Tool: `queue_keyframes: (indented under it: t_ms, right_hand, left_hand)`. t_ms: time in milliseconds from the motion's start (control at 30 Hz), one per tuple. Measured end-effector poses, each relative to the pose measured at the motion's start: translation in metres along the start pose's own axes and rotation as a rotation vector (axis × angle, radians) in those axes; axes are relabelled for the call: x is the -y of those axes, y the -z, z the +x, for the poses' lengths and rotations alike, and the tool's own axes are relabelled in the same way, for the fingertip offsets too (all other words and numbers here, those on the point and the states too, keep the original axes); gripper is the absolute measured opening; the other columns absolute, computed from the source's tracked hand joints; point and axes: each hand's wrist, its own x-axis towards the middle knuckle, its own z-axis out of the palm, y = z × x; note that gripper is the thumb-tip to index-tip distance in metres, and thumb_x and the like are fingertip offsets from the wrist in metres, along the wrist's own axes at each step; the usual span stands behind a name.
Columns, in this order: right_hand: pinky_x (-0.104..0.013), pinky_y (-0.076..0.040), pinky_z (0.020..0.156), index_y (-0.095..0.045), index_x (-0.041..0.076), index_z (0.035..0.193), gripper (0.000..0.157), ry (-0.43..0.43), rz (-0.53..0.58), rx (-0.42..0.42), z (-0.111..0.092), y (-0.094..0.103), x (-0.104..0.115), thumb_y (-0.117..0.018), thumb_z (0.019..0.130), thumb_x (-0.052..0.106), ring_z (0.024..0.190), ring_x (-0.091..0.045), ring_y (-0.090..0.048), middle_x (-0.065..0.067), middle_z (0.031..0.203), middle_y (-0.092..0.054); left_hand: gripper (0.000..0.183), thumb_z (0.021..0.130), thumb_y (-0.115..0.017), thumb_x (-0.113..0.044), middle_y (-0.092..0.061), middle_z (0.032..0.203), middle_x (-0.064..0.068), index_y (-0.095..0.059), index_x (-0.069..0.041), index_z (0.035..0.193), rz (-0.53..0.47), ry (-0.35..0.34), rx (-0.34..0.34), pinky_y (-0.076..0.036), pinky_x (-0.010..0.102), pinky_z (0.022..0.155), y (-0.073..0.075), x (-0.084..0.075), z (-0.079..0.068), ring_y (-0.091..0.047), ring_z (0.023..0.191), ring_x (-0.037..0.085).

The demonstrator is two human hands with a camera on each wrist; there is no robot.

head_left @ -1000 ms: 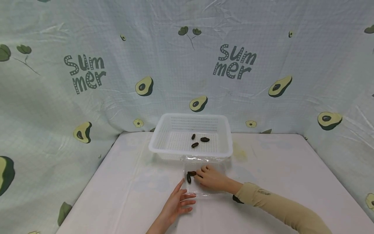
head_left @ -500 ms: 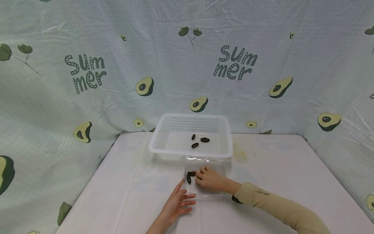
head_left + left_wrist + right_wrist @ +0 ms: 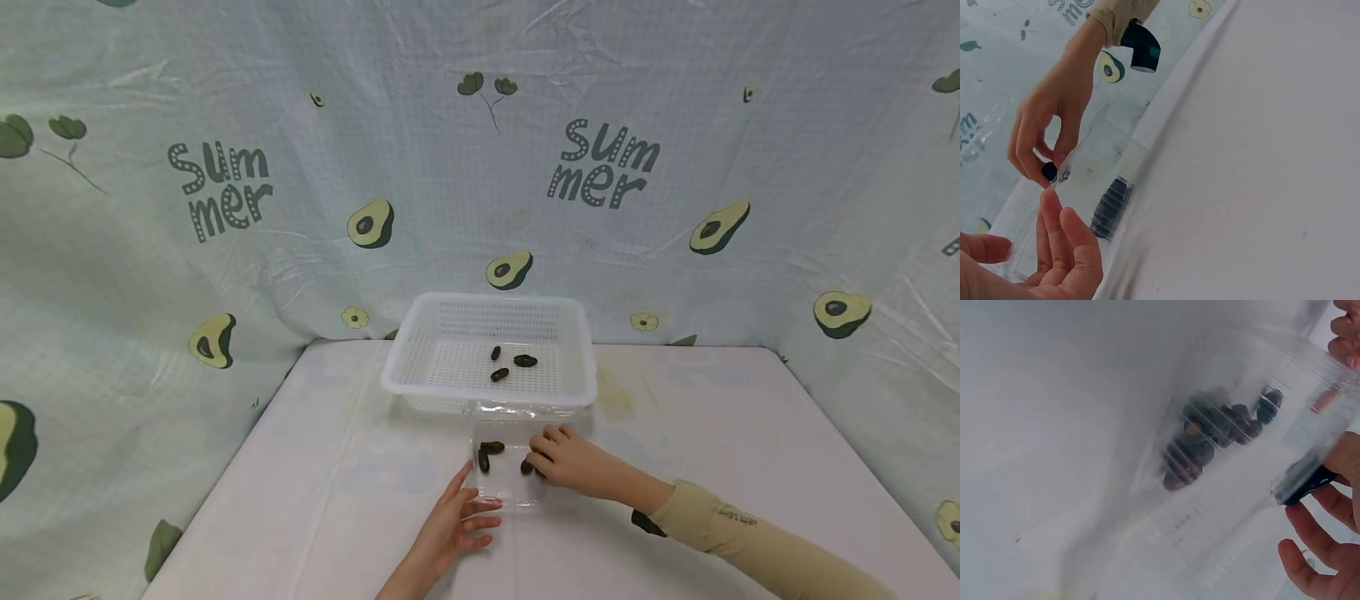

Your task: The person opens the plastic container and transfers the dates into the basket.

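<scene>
At the left of the white table (image 3: 337, 500), whose near edge is cut off, the left hand (image 3: 448, 525) has its fingers spread and holds nothing. Its index fingertip is at the left edge of a clear box (image 3: 504, 483); touching or just beside, one cannot tell. Toward the table's far edge stands a white basket (image 3: 450, 390). Inside it, a small date (image 3: 496, 353) points nearly front to back, a slanted date (image 3: 499, 375) has its right end farther back, and a knobbly date (image 3: 525, 361) lies parallel to the far edge.

By the box's left edge two dates meet: a crosswise date (image 3: 492, 447) runs left to right, while a lengthwise date (image 3: 483, 460) points toward the near edge. Right of them a dark end (image 3: 527, 467) shows by the right hand (image 3: 573, 462), which pinches a dark date (image 3: 1310, 485) between thumb and fingers and hides the box's right edge. Seen from the right wrist, the dark date's long axis slopes from a lower-left tip up toward the thumb; whether the dark end belongs to it is unclear. Farther right, a tan sleeve (image 3: 750, 533) partly covers a black wrist piece (image 3: 647, 523).
</scene>
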Motion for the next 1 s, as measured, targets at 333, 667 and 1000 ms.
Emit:
queue_keyframes:
  t_ms: [333, 667, 1000]
  right_hand:
    - [-0.026, -0.029, 0.063, -0.048, 0.013, 0.097, 0.024, -0.034, 0.02, 0.07, -0.039, 0.04, -0.019, -0.024, 0.098, 0.014, 0.075, -0.013, -0.037, 0.0, 0.092, -0.044]
    - [-0.03, -0.029, 0.058, -0.051, 0.011, 0.089, 0.05, -0.14, -0.054, -0.015, -0.072, 0.057, -0.076, -0.003, 0.098, 0.017, 0.071, -0.017, -0.039, -0.004, 0.087, -0.047]
    - [-0.036, -0.037, 0.057, -0.052, 0.009, 0.09, 0.043, -0.19, -0.044, -0.086, -0.062, 0.051, -0.132, -0.015, 0.097, 0.027, 0.076, -0.024, -0.044, -0.008, 0.089, -0.048]
  left_hand:
    - [0.061, 0.093, -0.035, -0.02, -0.066, 0.092, 0.001, -0.004, -0.015, 0.145, -0.013, -0.005, 0.005, -0.05, 0.026, 0.062, 0.0, 0.001, 0.001, -0.064, 0.073, 0.009]
    - [0.06, 0.093, -0.034, -0.02, -0.066, 0.092, 0.001, -0.004, -0.015, 0.144, -0.007, -0.01, -0.002, -0.051, 0.026, 0.063, 0.0, 0.002, 0.001, -0.064, 0.073, 0.009]
    - [0.061, 0.093, -0.036, -0.02, -0.067, 0.094, 0.002, -0.004, -0.014, 0.144, -0.016, -0.001, -0.011, -0.051, 0.028, 0.063, -0.001, 0.004, 0.003, -0.065, 0.074, 0.011]
